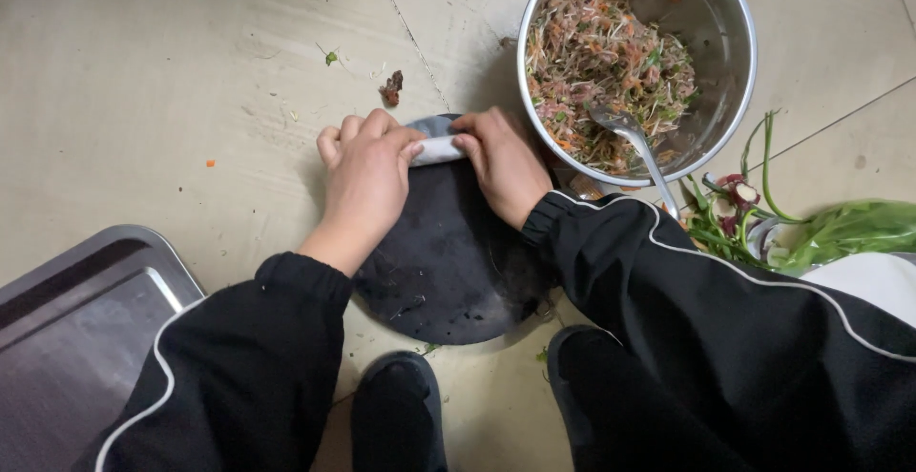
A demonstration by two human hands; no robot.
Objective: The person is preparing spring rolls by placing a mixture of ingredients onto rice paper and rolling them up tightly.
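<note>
On the round dark board on the floor, your left hand and right hand both pinch the white wrapper roll, which could tear and spill filling if squeezed unevenly.

Soft, even overhead light, faint shadows under the steel bowl, mild glare on its rim, focus sharp.

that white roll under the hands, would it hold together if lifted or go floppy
The white roll looks thin and soft, pinched by both the left hand and right hand, so it probably sags. Being round, it may roll on the flat dark board.
</note>
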